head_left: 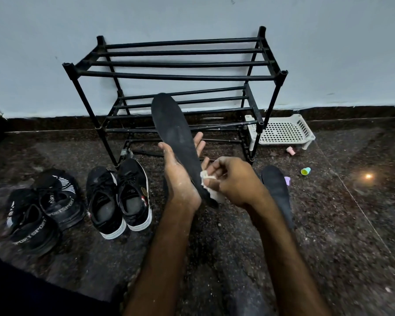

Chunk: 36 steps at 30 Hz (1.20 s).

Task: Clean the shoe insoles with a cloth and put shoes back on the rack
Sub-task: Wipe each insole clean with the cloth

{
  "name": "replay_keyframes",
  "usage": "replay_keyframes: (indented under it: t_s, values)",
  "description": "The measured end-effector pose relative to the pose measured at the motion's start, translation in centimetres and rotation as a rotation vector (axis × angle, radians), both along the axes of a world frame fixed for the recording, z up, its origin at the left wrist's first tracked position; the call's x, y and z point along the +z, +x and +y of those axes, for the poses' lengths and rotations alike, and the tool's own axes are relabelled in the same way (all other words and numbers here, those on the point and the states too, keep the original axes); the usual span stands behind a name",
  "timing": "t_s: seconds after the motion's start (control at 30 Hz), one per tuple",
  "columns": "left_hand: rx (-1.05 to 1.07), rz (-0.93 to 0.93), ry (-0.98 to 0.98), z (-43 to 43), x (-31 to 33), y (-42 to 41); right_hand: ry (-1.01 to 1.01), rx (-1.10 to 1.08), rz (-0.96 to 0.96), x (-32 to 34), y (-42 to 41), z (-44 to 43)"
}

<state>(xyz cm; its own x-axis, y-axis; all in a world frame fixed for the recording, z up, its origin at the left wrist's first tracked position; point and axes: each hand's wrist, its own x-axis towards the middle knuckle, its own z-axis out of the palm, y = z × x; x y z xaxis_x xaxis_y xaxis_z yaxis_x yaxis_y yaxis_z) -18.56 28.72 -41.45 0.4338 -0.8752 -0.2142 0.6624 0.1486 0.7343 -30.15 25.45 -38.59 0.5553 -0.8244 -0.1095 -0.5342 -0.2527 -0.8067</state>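
The left hand [180,179] has the black insole [173,133] cradled palm-up, thumb curled against one edge and fingers reaching round the other, so the insole rises from that grip with its toe end tilted up and away, in front of the shoe rack [180,76]. Right beside it, the right hand [235,179] comes in with fingers bunched tight round a white cloth [209,180], and the cloth is pressed against the heel end of the insole, just above the left wrist.

Out beyond the right hand, a second insole [276,190] lies flat on the dark floor [328,247], partly hidden by the right forearm. To the left of the left hand, a pair of black sneakers [121,197] with white soles stands side by side on the floor, and further left again sits a pair of black sport shoes [39,213], touching each other. Past the right hand, by the rack's far leg, a white slotted tray [283,131] rests on the floor against the wall [55,42].
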Motion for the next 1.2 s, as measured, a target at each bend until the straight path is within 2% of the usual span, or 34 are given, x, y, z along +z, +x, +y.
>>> replay_keyframes:
  t_s: [0.07, 0.13, 0.2, 0.27, 0.33, 0.43, 0.47, 0.53, 0.57, 0.6, 0.63, 0.7, 0.8, 0.87, 0.9, 0.97, 1.03, 1.1, 1.2]
  values:
    - [0.069, 0.103, -0.057, -0.3, -0.1, 0.0, 0.129, 0.119, -0.1, 0.5, -0.2, 0.2]
    - [0.105, 0.16, -0.105, -0.3, 0.2, -0.2, 0.085, 0.072, -0.172, 0.6, 0.4, 0.2]
    - [0.139, 0.192, -0.146, 0.0, 0.3, 0.1, -0.004, -0.034, -0.099, 0.2, 0.5, 0.3]
    - [0.21, 0.234, -0.202, 0.2, 0.6, 0.6, 0.062, -0.029, -0.031, -0.2, 0.0, 0.7]
    - [0.246, 0.241, -0.238, 0.2, 1.2, 0.6, 0.161, 0.013, -0.085, 0.1, -0.1, 1.1]
    - [0.213, 0.22, -0.213, -0.1, 1.4, -0.1, 0.087, -0.016, -0.2, 1.5, 0.9, 1.0]
    - [0.206, 0.223, -0.209, -0.2, 1.3, -0.4, 0.011, -0.053, -0.172, 1.6, 1.4, 0.8]
    - [0.193, 0.231, -0.235, -0.1, 1.1, -0.5, -0.168, -0.134, 0.058, 1.1, 1.3, 0.4]
    - [0.188, 0.23, -0.258, 0.0, 1.2, -0.3, -0.208, -0.182, 0.171, 0.7, 0.8, 0.4]
    - [0.188, 0.225, -0.27, 0.1, 1.3, -0.1, -0.208, -0.232, 0.206, 0.2, 0.2, 0.4]
    - [0.186, 0.22, -0.272, 0.2, 1.4, 0.2, -0.178, -0.272, 0.167, 0.0, -0.4, 0.3]
    - [0.17, 0.218, -0.265, 0.3, 1.3, 0.7, -0.146, -0.322, -0.05, 0.9, -1.0, 0.2]
    - [0.126, 0.206, -0.203, 0.0, 0.9, 0.8, -0.143, -0.133, -0.284, 2.9, 0.2, 0.8]
    - [0.135, 0.208, -0.147, -0.1, 0.7, 0.5, -0.135, 0.009, -0.254, 2.7, 1.6, 1.8]
    - [0.172, 0.193, -0.141, -0.2, 0.6, 0.6, -0.162, 0.011, -0.191, 1.8, 2.1, 2.1]
    - [0.192, 0.196, -0.159, 0.0, 0.3, 0.9, -0.235, -0.063, -0.006, -0.4, 2.2, 1.9]
    - [0.157, 0.181, -0.156, 0.3, 0.0, 1.3, -0.216, -0.153, 0.128, -2.1, 1.2, 1.2]
    - [0.09, 0.125, -0.118, 0.5, -0.1, 1.5, -0.17, -0.228, 0.046, -2.6, -0.2, 0.4]
    - [-0.009, 0.114, -0.059, 0.7, 0.4, 0.8, -0.284, -0.233, -0.189, -0.7, 0.0, 0.0]
